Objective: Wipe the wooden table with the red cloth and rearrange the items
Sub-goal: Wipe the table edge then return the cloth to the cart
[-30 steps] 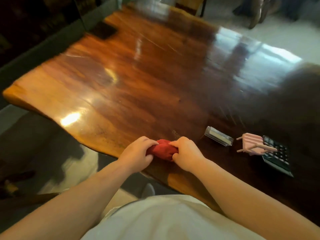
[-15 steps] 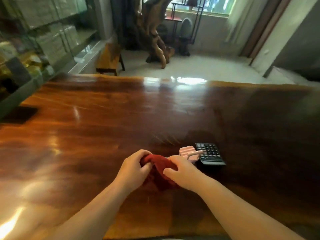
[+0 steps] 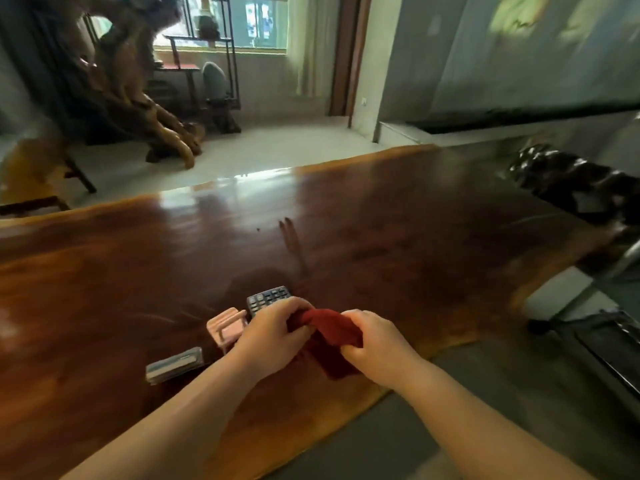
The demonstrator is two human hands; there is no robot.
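Both hands hold the red cloth (image 3: pixel 330 336) just above the near edge of the glossy wooden table (image 3: pixel 398 237). My left hand (image 3: pixel 273 336) grips its left end and my right hand (image 3: pixel 377 344) pinches its right end, so the cloth hangs stretched between them. A black calculator (image 3: pixel 266 297) lies just beyond my left hand, partly hidden by it. A pink plastic holder (image 3: pixel 227 325) sits to its left. A small clear flat case (image 3: pixel 175 364) lies nearer the table's front edge, left of my left forearm.
Past the table's far edge stand a carved tree-root sculpture (image 3: pixel 138 98), a wooden bench (image 3: pixel 34 174) and a metal shelf (image 3: pixel 207 57). A dark carved object (image 3: pixel 571 181) sits at the table's right end. Grey floor lies beside the table's right front edge.
My view has swung to the right, so the calculator and pink holder now lie left of my hands. The cloth has opened from a tight bundle into a stretched piece.
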